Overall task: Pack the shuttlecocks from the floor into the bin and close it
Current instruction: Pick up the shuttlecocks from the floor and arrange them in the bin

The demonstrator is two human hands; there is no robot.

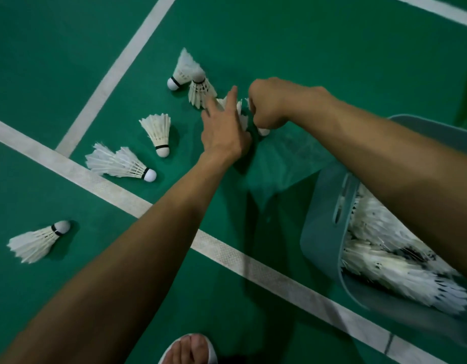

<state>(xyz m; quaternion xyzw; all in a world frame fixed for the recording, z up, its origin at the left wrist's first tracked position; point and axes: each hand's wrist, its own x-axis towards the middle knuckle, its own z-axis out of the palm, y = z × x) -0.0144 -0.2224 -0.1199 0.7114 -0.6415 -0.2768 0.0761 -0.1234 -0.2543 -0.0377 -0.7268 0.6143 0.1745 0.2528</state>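
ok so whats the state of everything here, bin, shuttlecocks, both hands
bin: open, partly full
shuttlecocks in the bin: packed in a pile
loose shuttlecocks: five on the floor, not yet packed
held shuttlecock: in the right fist, cork showing below
right hand: curled round the held shuttlecock
left hand: index straight, other fingers seem to grip feathers

white shuttlecocks (155,132), green floor (306,48) with white lines (116,67), grey-blue bin (321,232)
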